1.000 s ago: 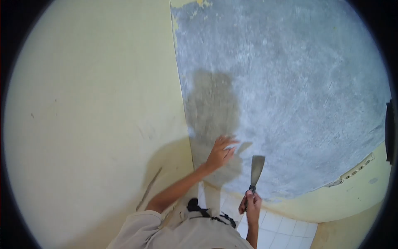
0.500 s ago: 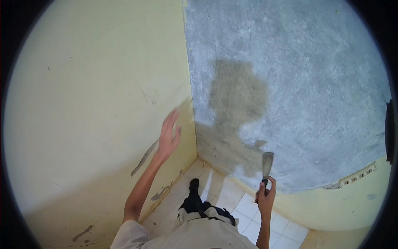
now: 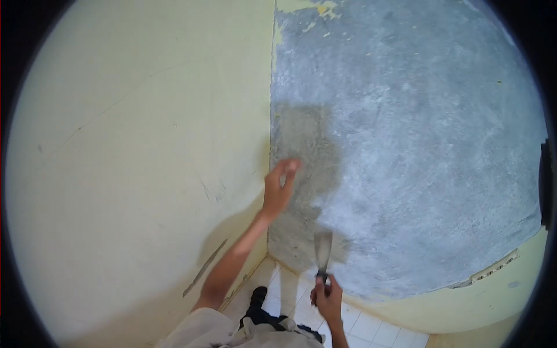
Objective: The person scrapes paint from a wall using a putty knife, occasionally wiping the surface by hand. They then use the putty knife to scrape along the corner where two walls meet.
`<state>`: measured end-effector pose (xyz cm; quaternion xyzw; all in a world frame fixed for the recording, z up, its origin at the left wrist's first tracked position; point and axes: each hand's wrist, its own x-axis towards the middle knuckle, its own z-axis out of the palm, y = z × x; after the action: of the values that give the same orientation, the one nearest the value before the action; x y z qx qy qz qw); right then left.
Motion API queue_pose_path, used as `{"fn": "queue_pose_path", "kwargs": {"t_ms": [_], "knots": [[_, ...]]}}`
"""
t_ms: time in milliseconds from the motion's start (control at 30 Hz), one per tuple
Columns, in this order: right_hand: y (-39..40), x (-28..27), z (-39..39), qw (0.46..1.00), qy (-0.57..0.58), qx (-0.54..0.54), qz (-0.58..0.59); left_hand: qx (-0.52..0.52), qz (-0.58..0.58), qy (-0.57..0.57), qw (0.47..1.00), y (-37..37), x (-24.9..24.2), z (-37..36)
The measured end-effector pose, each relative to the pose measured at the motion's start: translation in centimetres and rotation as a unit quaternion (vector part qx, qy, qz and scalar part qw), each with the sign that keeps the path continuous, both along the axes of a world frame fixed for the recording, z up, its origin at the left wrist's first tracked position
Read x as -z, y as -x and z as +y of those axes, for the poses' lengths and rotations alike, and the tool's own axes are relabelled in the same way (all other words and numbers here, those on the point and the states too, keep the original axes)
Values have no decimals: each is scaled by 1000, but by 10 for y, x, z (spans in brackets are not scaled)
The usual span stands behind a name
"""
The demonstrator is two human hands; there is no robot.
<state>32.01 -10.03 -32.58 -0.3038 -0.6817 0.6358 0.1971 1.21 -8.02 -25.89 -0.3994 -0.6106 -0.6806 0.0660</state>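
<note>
My right hand (image 3: 328,298) grips the dark handle of a putty knife (image 3: 323,249), its broad metal blade pointing up, slightly blurred. The blade is low in front of the bare grey wall (image 3: 406,145). My left hand (image 3: 278,188) is raised near the corner, in front of the same wall. Its thumb and fingers come together in a pinch; anything between the tips is too small to make out. Whether the fingertips touch the wall cannot be told.
A pale yellow wall (image 3: 145,133) stands at the left, with a dark scuff (image 3: 204,269). Yellow paint remnants (image 3: 301,6) cling near the grey wall's top left. Below are floor tiles (image 3: 365,325) and my dark shoe (image 3: 259,296). A broken edge (image 3: 493,269) shows at lower right.
My left hand has moved right, from beside the yellow wall to in front of the grey one, its spread fingers now pinched. The putty knife has shifted left and lower in view. The view has turned.
</note>
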Motion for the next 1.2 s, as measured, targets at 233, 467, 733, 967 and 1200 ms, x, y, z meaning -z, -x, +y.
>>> {"fn": "queue_pose_path", "kwargs": {"t_ms": [233, 467, 733, 967, 1200], "knots": [[195, -126, 24, 981, -10, -90, 172, 371, -315, -127, 864, 43, -8, -7], [276, -184, 33, 981, -95, -79, 149, 297, -308, -118, 896, 73, -115, 11], [303, -194, 20, 960, -189, 15, 206, 232, -259, -171, 922, 84, -132, 17], [304, -193, 19, 961, -189, 15, 200, 296, -219, -166, 915, 86, -115, 16], [312, -196, 25, 938, -294, 38, 179, 340, -235, -158, 897, 94, -119, 20]]}}
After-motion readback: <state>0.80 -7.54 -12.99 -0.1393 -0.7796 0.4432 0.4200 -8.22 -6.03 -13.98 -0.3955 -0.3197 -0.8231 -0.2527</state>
